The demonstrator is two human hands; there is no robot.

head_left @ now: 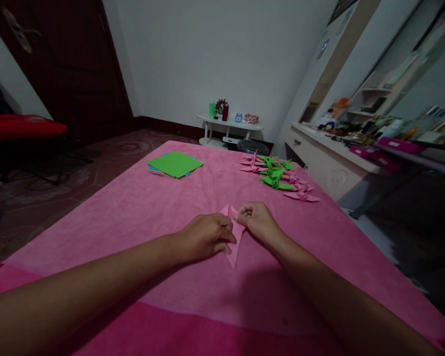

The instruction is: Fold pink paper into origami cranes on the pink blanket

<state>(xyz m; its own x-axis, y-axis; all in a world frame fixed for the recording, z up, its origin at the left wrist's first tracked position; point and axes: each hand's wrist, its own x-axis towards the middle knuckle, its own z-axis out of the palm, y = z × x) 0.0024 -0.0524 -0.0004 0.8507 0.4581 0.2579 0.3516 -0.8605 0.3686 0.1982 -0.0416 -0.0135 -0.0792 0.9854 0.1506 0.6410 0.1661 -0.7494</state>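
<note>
A folded pink sheet of origami paper (237, 236) lies on the pink cloth in front of me, shaped like a narrow kite with its long point toward me. My left hand (211, 235) holds it down from the left, its bent fingers over the paper and covering part of that side. At the upper right edge, my right hand (257, 220) has its thumb on the paper and its other fingers curled in. A crease or slit runs down from the top point between the hands.
Square sheets, green paper (176, 164) on top, lie stacked at the far left of the cloth-covered surface (163, 207). Several folded green cranes (274, 177) and pink cranes (302, 194) sit at the far right. Beyond are a white shelf (232, 121) and a cluttered dresser (330, 153).
</note>
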